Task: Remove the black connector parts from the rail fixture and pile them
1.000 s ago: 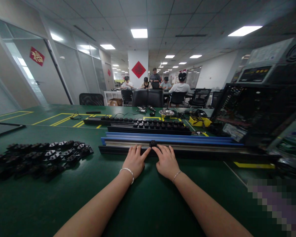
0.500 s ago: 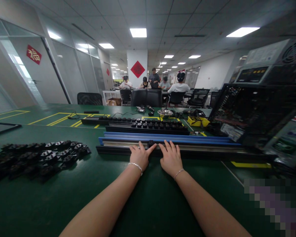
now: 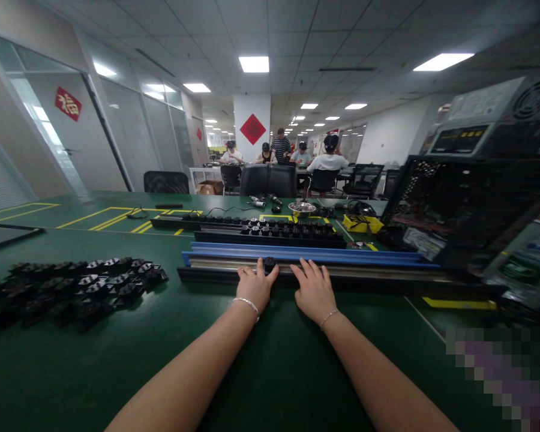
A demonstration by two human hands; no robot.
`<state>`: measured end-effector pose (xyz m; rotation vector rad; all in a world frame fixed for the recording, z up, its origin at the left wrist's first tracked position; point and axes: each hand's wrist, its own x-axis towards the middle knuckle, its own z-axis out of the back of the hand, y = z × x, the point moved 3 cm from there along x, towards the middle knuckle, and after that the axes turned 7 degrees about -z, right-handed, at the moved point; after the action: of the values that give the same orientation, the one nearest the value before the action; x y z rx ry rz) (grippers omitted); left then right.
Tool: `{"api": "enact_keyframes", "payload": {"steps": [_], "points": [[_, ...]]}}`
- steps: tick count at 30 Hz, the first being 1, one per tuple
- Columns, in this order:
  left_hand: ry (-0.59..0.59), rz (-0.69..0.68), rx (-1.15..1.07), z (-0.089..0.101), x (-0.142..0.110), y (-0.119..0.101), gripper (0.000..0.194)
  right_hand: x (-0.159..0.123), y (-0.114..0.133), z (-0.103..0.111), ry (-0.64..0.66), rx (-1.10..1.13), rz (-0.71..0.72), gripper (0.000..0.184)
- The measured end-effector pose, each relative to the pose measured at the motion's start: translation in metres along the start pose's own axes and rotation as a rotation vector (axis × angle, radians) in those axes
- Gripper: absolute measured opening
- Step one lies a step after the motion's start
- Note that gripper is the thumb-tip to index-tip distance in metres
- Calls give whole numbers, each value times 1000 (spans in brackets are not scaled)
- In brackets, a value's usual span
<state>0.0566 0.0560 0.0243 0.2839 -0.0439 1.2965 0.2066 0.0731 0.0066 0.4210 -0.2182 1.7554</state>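
A long black rail (image 3: 369,281) with a metallic inner channel lies across the table in front of me. In that channel sits a small black round-topped module (image 3: 269,263). My left hand (image 3: 255,288) has it between thumb and forefinger, while the other fingers rest over the rail. To the right, my right hand (image 3: 315,293) lies on the rail with its fingers spread, apart from the module. Directly behind runs a blue strip (image 3: 324,254) along the rail. My fingers partly hide the channel and the module's lower part.
Loose black modules (image 3: 90,288) are heaped at left on the green table (image 3: 162,354). Behind the blue strip lie rails filled with similar modules (image 3: 279,229). A metal bowl (image 3: 301,207), yellow tray (image 3: 362,224) and open computer case (image 3: 459,210) stand rightward. People (image 3: 328,157) sit farther back.
The module has shifted slightly left along the rail. My left thumb and forefinger now close around it; the thumb previously reached out to its right. My right hand stays almost in place.
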Motion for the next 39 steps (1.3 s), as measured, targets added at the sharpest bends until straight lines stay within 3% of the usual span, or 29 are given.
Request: {"api": "enact_keyframes", "payload": {"steps": [23, 31, 39], "points": [[-27, 16, 38, 4, -7, 15, 48, 1, -3, 0, -12, 13, 12, 58], [4, 30, -18, 5, -7, 19, 59, 1, -3, 0, -12, 28, 10, 58], [18, 56, 27, 2, -8, 23, 55, 2, -4, -1, -3, 24, 11, 59]]}}
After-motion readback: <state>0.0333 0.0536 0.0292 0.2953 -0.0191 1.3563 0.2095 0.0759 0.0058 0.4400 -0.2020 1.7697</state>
